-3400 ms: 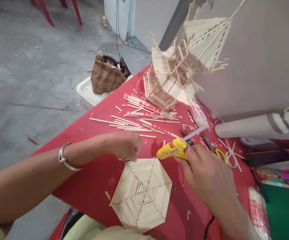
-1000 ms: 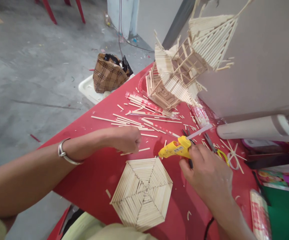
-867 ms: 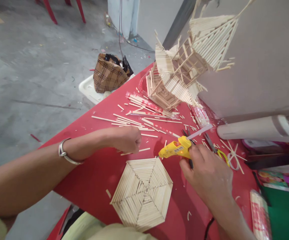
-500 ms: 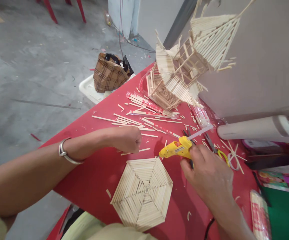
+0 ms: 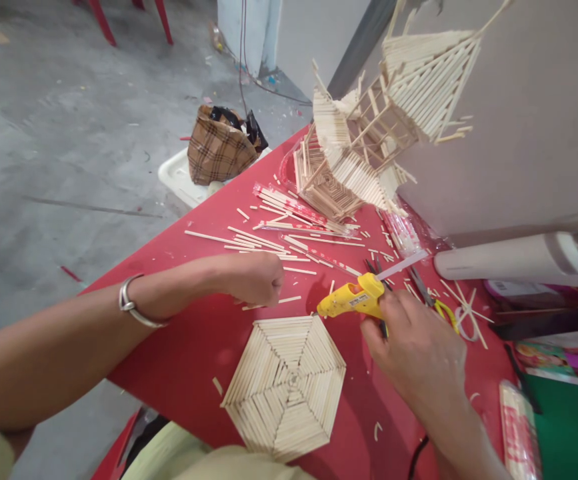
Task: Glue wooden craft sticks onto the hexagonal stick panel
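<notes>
A yellow hot glue gun (image 5: 351, 298) is in my right hand (image 5: 413, 340), its nozzle beside the upper right corner of a flat hexagonal panel of wooden sticks (image 5: 283, 387). A pale glue stick (image 5: 401, 265) pokes out of the gun's back end. My left hand (image 5: 256, 277) is closed, just above the panel and close to loose wooden sticks (image 5: 253, 243). Its fingertips are turned away, so anything in them is hidden. The panel lies flat on the red table (image 5: 169, 360), untouched by my left hand.
A tiered stick model (image 5: 369, 133) stands at the table's far corner. Scissors (image 5: 446, 313), crossed sticks (image 5: 466, 310) and a stick packet (image 5: 519, 430) lie to the right. A pale tube (image 5: 499, 257) is by the wall. A plaid bag (image 5: 221, 147) sits beyond the left table edge.
</notes>
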Demonstrator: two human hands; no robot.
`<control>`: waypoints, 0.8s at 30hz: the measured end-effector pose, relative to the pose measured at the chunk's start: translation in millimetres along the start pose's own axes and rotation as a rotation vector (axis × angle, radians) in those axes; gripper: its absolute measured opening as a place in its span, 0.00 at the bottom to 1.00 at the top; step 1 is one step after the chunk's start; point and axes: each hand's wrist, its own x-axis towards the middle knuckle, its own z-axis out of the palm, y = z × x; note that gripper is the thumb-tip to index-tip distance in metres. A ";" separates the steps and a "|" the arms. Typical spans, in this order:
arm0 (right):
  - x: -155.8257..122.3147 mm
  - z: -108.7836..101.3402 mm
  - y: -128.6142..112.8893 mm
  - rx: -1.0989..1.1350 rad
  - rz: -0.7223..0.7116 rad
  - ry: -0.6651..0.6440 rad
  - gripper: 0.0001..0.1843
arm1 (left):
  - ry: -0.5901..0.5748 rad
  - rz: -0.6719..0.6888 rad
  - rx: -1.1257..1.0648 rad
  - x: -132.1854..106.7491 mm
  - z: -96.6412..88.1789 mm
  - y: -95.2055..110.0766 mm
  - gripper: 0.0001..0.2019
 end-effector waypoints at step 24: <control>9.0 -5.0 -22.5 0.081 0.006 0.028 0.06 | 0.030 0.028 -0.032 2.3 -3.6 -7.0 0.03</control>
